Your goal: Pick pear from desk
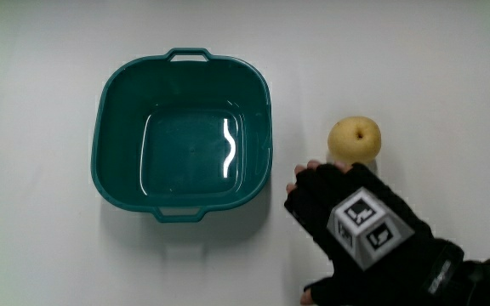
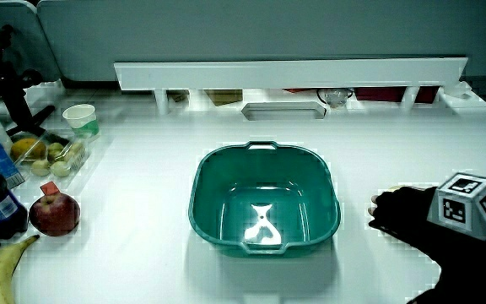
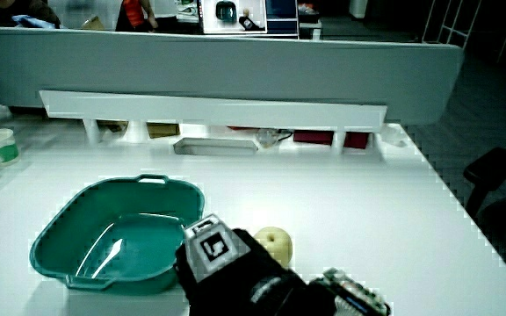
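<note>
I have the hand (image 1: pixel 356 225) nearest me, low over the white table (image 1: pixel 41 255), fingers loosely spread and holding nothing, placed, I judge, for a reach. Just off its fingertips sits the pear (image 1: pixel 354 139), round, smooth, pale yellow. Beside it stands a glossy teal basin (image 1: pixel 117 93), round-cornered.

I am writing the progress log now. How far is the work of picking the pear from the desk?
Nothing looks finished: the pear rests on the table beside the teal basin, not lifted. In hand is the approach: the hand is at the pear's nearer side, its fingers close to the fruit, though contact cannot be confirmed. Left to do: close around the pear and raise it off the table.
</note>
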`<state>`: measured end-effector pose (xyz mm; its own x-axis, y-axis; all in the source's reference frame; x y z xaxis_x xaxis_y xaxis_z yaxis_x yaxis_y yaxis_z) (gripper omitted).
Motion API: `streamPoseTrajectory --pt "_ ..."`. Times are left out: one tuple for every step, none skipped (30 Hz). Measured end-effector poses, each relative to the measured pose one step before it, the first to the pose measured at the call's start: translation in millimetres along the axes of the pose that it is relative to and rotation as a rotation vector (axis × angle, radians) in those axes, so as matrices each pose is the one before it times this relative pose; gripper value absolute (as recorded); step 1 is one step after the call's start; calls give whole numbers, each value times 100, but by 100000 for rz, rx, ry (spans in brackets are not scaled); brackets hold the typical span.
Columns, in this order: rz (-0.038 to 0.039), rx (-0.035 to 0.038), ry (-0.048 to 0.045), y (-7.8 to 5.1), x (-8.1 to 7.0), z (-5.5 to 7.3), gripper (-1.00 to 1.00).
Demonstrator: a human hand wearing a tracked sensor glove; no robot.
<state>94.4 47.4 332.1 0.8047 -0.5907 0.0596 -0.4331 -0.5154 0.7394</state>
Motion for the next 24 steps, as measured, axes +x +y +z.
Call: streamPoseTrajectory --pt "-1053 984 657 253 404 72 0" --pt "-2210 1132 -2338 22 240 484 0" --pt "-2035 845 -219 264 311 -35 0" --pt "2435 -1410 3453 157 243 321 0" --pt "-831 4015 -2221 -45 192 664 0" --pt "-3564 320 -1381 381 378 -167 0" --pt "-1326 -376 22 284 296 -7 0" --pt "1896 1855 1901 114 233 356 0" --pt "-7648 2413 -1418 873 761 -858 0" --pt "2907 -1247 766 22 90 749 0" --pt "-616 2870 -1233 276 260 124 0" --pt "1667 -888 2536 226 282 364 0" --pt "-10094 1143 -1897 1165 990 -1371 0" --pt "6495 -853 1695 -303 -54 1313 0" --pt "-3475 -4773 3486 793 653 -606 0" --pt "-3087 -1102 742 860 670 -506 0" --pt "-441 2235 -591 392 344 236 0" --pt "-441 2235 -591 398 344 225 0" --pt "-700 1162 -125 496 385 -10 0" --pt "-3191 -7414 3193 830 564 -539 0" --pt "2274 -1852 1355 120 111 358 0" --pt "-255 -2411 1832 533 393 -178 0" --pt "-759 -931 845 465 353 -57 0" --pt "-1063 -1892 650 421 307 -68 0"
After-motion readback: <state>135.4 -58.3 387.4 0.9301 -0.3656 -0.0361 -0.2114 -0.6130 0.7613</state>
